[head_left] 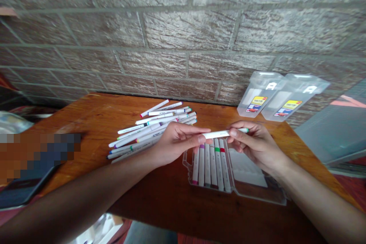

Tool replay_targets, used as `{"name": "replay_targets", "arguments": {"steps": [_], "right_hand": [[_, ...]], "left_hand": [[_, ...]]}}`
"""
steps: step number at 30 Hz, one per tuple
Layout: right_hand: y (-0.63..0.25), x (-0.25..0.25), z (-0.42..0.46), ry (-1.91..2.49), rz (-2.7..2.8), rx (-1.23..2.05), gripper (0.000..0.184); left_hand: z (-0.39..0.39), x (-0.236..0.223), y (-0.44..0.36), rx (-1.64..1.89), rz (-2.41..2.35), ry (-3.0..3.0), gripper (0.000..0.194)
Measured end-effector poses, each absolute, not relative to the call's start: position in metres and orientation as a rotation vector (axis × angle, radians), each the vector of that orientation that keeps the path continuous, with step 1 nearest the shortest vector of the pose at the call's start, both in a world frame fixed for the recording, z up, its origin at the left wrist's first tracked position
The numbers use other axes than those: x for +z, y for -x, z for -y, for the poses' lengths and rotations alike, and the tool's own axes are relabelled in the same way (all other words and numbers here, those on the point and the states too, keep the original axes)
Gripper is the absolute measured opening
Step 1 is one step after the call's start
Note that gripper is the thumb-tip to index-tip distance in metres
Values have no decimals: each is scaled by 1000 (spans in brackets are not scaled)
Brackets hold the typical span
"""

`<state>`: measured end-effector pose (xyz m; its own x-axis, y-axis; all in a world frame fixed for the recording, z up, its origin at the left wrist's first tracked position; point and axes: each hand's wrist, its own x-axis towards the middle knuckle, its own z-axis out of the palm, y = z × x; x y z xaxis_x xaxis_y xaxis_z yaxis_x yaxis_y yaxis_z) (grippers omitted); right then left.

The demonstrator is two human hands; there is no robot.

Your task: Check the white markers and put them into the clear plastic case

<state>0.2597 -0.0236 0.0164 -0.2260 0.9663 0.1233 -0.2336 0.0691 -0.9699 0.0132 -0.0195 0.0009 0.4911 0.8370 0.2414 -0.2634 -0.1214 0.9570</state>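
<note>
A white marker (217,134) with a green tip end is held level between my two hands. My left hand (174,143) pinches its left end, and my right hand (253,141) grips it near the green end. Below them an open clear plastic case (257,197) lies on the table, its lid folded out to the right. Several white markers (211,167) stand side by side in the case's left half; some show purple, green or red bands. Left of the case, a loose pile of white markers (154,126) with various coloured ends lies partly behind my left hand.
Two translucent plastic containers (257,93) with yellow labels stand at the table's back right, against the brick wall (183,30). A dark flat device (25,188) is at the left, partly pixelated. The wooden table (160,206) runs to an edge near my legs.
</note>
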Motion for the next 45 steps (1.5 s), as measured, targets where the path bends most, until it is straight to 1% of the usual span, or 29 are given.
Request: {"name": "replay_targets", "arguments": {"steps": [4, 9, 13, 21, 27, 39, 45], "right_hand": [[-260, 15, 24, 838, 1265, 1393, 22], [-259, 15, 25, 834, 1274, 1392, 21], [-260, 15, 24, 831, 1280, 1399, 21], [-262, 15, 25, 827, 1282, 1401, 19], [-259, 18, 26, 859, 1269, 1392, 24], [-260, 18, 26, 877, 1267, 1392, 24], [-265, 13, 25, 930, 1363, 1305, 25]], "left_hand": [[18, -4, -12, 1031, -531, -1357, 31], [18, -6, -12, 1003, -514, -1265, 34], [18, -5, -13, 1000, -495, -1206, 30], [19, -2, -14, 1010, -454, -1230, 29], [18, -4, -11, 984, -423, -1298, 30], [20, 0, -12, 971, -467, -1331, 34], [16, -5, -15, 1046, -581, -1307, 31]]}}
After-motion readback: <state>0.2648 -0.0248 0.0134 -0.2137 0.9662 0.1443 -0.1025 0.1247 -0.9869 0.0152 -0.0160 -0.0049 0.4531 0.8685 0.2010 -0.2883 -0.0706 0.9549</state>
